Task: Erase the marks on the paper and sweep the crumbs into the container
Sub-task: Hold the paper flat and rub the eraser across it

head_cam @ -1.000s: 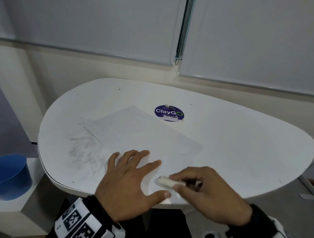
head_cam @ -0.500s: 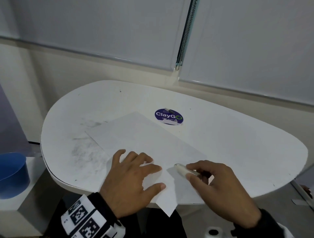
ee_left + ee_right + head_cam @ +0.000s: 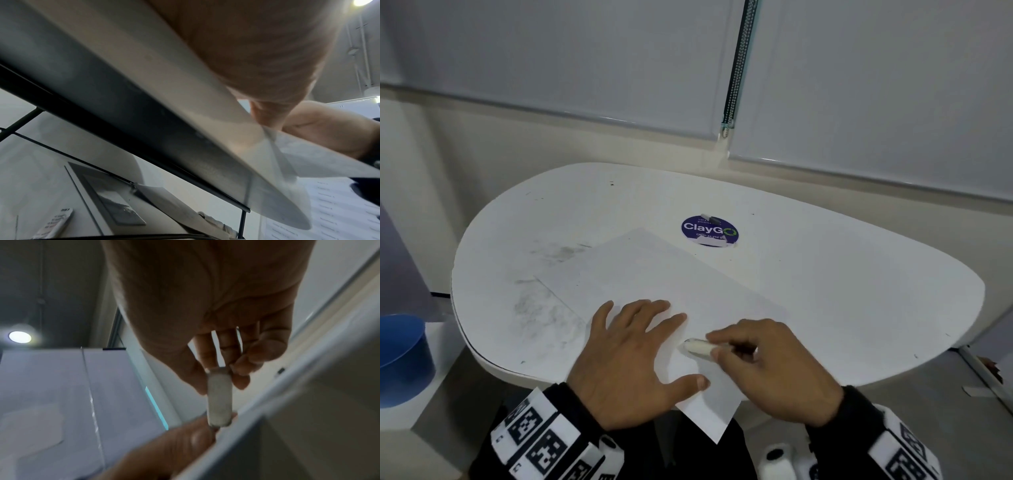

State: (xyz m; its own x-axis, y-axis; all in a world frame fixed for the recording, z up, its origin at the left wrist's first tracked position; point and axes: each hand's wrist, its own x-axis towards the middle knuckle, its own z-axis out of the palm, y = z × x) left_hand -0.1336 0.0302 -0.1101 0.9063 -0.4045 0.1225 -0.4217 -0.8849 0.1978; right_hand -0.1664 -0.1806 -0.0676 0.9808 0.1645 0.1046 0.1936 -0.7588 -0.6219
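Eraser (image 3: 697, 346) sits pinched in the right hand's (image 3: 774, 370) curled grip, tip on the paper (image 3: 654, 274); left hand (image 3: 630, 363) lies flat, fingers spread, pressing the sheet onto the tabletop (image 3: 859, 291).

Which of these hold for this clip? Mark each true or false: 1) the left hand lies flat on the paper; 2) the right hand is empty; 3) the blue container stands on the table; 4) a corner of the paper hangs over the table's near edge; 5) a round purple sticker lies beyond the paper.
1) True. The left hand presses flat, fingers spread, on the paper.
2) False. The right hand pinches a white eraser.
3) False. The blue container stands on a lower ledge to the left of the table.
4) True. The near corner juts past the table's edge.
5) True. The purple sticker lies on the table past the paper's far corner.
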